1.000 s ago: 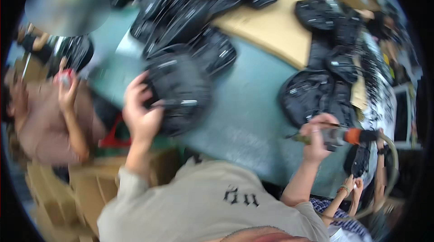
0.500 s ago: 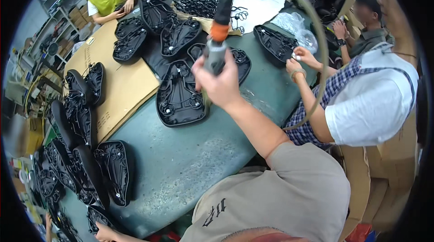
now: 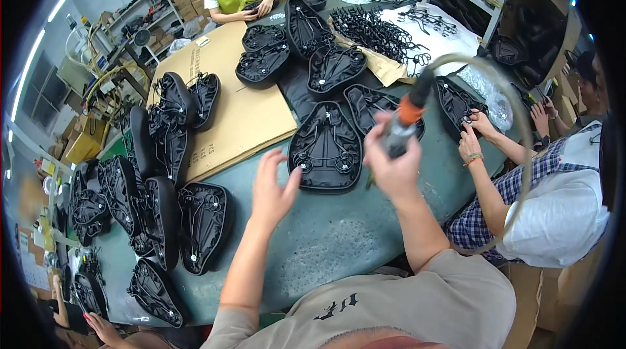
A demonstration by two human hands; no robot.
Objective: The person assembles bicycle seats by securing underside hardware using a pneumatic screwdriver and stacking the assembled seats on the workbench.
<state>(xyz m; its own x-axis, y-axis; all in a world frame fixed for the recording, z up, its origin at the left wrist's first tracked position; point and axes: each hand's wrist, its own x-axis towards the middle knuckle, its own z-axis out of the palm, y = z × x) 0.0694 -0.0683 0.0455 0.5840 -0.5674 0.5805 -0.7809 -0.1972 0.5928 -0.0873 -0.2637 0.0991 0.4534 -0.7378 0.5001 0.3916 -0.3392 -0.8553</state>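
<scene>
In my right hand point(image 3: 393, 160) is a grey air screwdriver point(image 3: 399, 132) with an orange ring and a hose at its top. It is held above the table, partly in front of a black bicycle saddle point(image 3: 373, 105). My left hand point(image 3: 272, 186) is raised with fingers apart and holds nothing. Just right of it, another saddle point(image 3: 326, 160) lies underside up, its black wire frame and bright round fittings showing. Motion smears the right hand slightly, and the tool's lower end is hard to make out.
Many saddles, among them an upturned one point(image 3: 205, 228), crowd the green table's point(image 3: 326, 251) left side and a cardboard sheet point(image 3: 225, 134). Black wire parts point(image 3: 375, 32) are heaped at the back. A co-worker's hands point(image 3: 473, 137) work at a saddle on the right. The hose point(image 3: 521, 121) arcs there.
My left hand has come up beside the middle saddle. The screwdriver remains in my right hand, which is still near the saddles. The whole view has shifted, showing more of the left side.
</scene>
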